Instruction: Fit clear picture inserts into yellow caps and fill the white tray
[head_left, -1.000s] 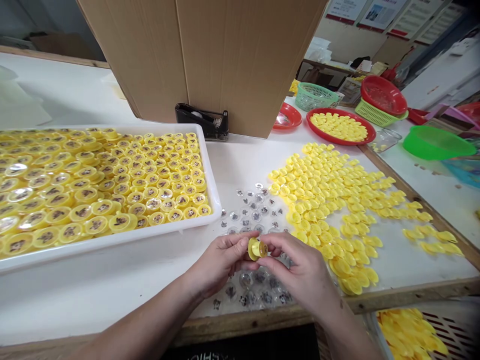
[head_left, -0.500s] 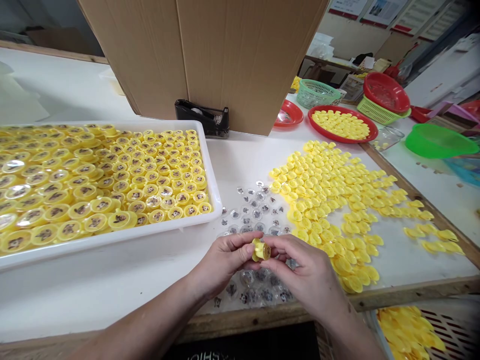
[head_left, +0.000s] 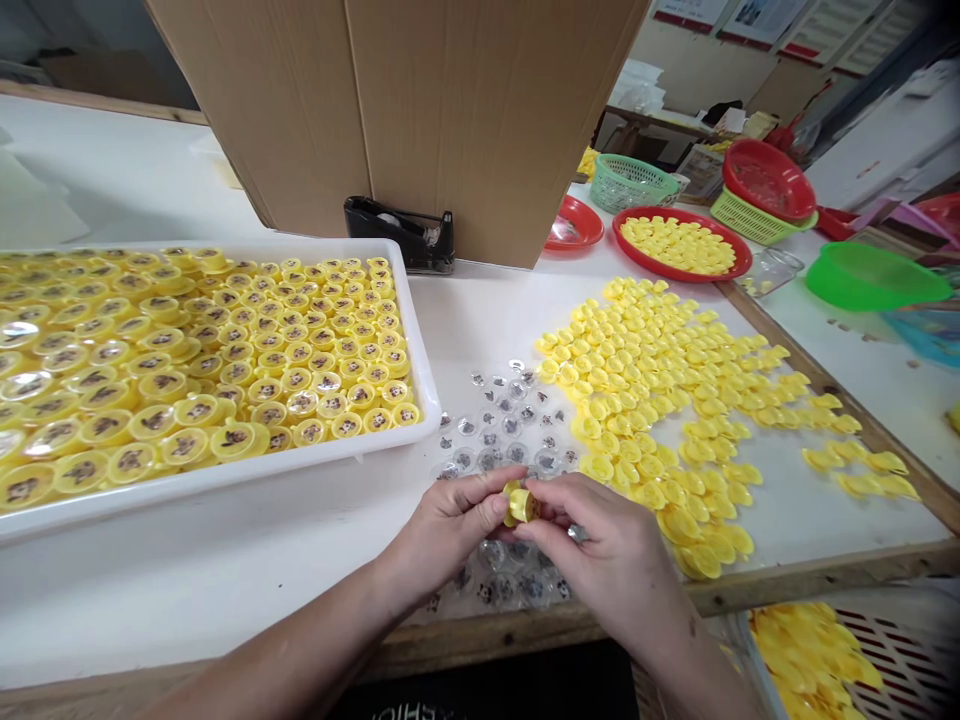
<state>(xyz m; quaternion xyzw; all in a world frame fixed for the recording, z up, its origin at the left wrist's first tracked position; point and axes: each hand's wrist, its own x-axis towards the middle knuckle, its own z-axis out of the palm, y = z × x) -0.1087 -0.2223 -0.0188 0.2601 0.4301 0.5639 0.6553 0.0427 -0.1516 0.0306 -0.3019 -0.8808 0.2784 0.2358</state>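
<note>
Yellow spool-like piece (head_left: pixel 523 505) held over surface (head_left: pixel 480 310), above clear picture discs (head_left: pixel 512 425). Left hand (head_left: pixel 457 520) pinching its 9 o'clock end; right hand (head_left: pixel 600 520) pinching its 3 o'clock end. Last half second: slight shift only, both grips kept. Judged: work on this piece unfinished. White tray (head_left: pixel 424 400) of yellow pieces at 10 o'clock; loose yellow parts (head_left: pixel 626 360) at 2. Dark cloth (head_left: pixel 495 690) at 6: white capitals cut off, perhaps "SHION". Posters (head_left: pixel 759 20) at 1: print illegible.
</note>
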